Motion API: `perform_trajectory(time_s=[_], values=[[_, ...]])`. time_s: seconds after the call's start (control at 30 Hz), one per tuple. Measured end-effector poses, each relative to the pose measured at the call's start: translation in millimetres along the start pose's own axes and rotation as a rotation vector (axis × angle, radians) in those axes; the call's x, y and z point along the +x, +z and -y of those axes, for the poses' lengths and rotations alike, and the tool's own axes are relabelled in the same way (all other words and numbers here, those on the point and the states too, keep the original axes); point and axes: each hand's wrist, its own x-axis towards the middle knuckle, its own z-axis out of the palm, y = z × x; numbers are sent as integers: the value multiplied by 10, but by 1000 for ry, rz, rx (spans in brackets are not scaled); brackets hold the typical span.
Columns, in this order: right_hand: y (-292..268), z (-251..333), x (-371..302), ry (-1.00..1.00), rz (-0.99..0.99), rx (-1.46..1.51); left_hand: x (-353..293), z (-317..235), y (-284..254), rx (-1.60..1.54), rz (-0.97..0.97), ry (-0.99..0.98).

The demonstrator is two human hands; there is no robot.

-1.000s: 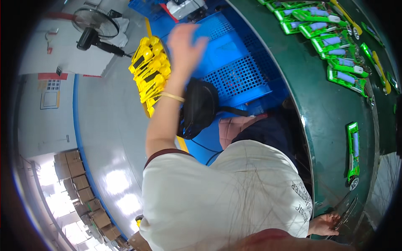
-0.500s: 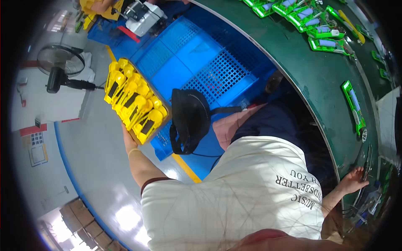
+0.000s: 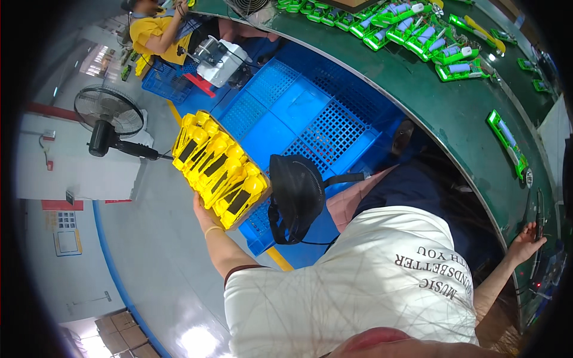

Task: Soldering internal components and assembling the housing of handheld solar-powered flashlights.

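On the left, a shallow cardboard box [image 3: 258,213] is packed with yellow plastic parts [image 3: 218,161], several with dark rectangular patches. My left hand [image 3: 204,210] grips the near left edge of this box, its fingers partly hidden by it. Far to the right, at the green table's edge, my right hand [image 3: 525,241] is closed around a thin black pen-shaped tool [image 3: 539,218]. Just beyond that hand, a green casing [image 3: 506,142] with a pale blue cylinder lies on the table, a small round metal piece at its near end.
A black bag [image 3: 296,194] sits beside the box, against blue plastic crates [image 3: 298,107]. More green casings [image 3: 412,36] crowd the green table [image 3: 382,77]. A standing fan [image 3: 107,128] is at left; a person in yellow [image 3: 158,36] works at the far left near a white machine [image 3: 222,62].
The whole view has shifted, so the box, bag and crates appear farther right and lower. My left hand stays on the box, and my right hand stays at the tool.
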Motion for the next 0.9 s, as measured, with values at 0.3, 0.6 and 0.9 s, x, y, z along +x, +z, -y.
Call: perform_trajectory(time_s=[0.3, 0.6, 0.9], values=[[-191, -143, 151, 7, 50, 42, 239, -192, -455, 155, -67, 262], [-327, -96, 104, -9, 43, 219, -419, -346, 706, 147, -52, 579], [913, 111, -130, -111, 94, 98, -550, -991, 1560, 573, 176, 1044]])
